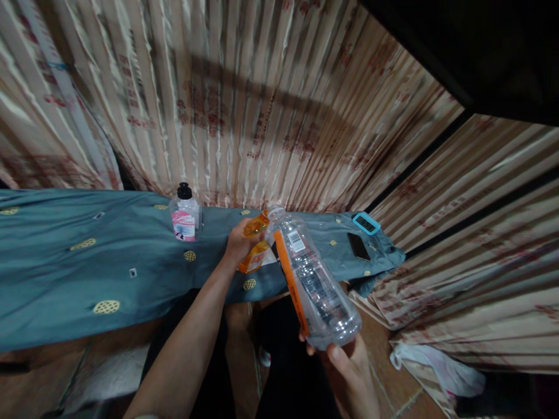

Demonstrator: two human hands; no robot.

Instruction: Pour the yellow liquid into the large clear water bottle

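My left hand (239, 241) is closed around an orange see-through bottle (254, 258), which stands on or just over the teal cloth. In my right hand (349, 366) is the base of a large clear plastic bottle (321, 285) with an orange label and a barcode. The clear bottle is tilted, its neck pointing up and left, and its mouth meets the top of the orange bottle. Whether any liquid passes between them I cannot tell. To the left of my left hand stands a clear bottle with a black cap and pink label (184, 215).
A teal cloth with yellow pineapple prints (144, 250) covers the long bench. At its right end lie a blue-framed device (365, 223) and a dark phone (358, 247). Striped curtains (244, 116) hang behind. A white plastic bag (441, 366) lies on the floor at right.
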